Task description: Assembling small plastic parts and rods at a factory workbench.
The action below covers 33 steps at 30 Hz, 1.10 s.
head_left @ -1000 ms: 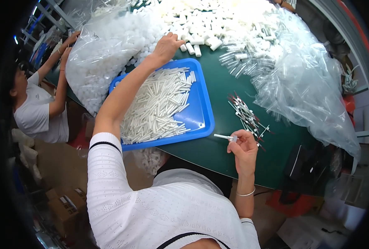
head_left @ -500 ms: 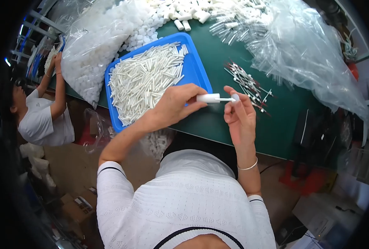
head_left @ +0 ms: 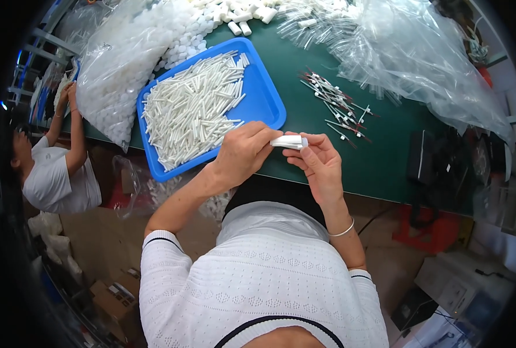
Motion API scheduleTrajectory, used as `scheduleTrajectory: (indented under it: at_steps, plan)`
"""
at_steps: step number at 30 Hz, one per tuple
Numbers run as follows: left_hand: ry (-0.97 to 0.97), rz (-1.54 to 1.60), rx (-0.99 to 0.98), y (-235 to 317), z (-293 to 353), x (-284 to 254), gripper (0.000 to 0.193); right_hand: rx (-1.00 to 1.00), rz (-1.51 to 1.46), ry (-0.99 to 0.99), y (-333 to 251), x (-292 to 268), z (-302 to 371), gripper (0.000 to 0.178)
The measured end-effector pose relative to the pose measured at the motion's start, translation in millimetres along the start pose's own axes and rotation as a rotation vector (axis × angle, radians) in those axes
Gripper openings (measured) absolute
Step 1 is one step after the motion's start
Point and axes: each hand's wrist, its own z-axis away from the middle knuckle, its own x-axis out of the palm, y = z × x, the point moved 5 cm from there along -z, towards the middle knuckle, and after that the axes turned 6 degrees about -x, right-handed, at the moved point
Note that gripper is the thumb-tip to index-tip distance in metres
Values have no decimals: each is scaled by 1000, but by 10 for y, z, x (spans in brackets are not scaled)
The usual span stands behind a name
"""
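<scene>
Between my hands is a white cylinder (head_left: 286, 141), held level over the table's near side. My left hand (head_left: 242, 152) pinches its left end between thumb and fingers. My right hand (head_left: 322, 165) is closed around a small translucent white cap (head_left: 304, 142) at the cylinder's right end. The cap touches or nearly touches that end; the fingers hide the exact fit. Left of my hands, a blue tray (head_left: 268, 103) holds a heap of short white sticks (head_left: 191, 104). Beyond my right hand lies a loose pile of thin dark-red and white wire-like pieces (head_left: 336, 98).
A clear bag of white caps (head_left: 110, 87) slumps at the far left. White cylinders (head_left: 235, 26) lie at the back, beside clear plastic tubes in a large bag (head_left: 397, 52). A black box (head_left: 421, 156) stands at right. Another person (head_left: 66, 168) works at left.
My hands have come together, and the thin white stem that showed between cylinder and cap is no longer visible as a gap. The table scene has shifted slightly left in view.
</scene>
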Motion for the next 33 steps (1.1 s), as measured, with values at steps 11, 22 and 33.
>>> scheduleTrajectory:
  at_steps: [11,22,33]
  plan:
    - [-226,383,-409,-131,-33,4,19,-483,1012,-122,-334,133,-137,32]
    - [103,-193,-188,-1536,-2052,348,20,-491,1179,-39,-444,20,-212,23]
    - [-253,451,-396,-1090,-1400,259,26,-456,935,72,-680,-244,-145,21]
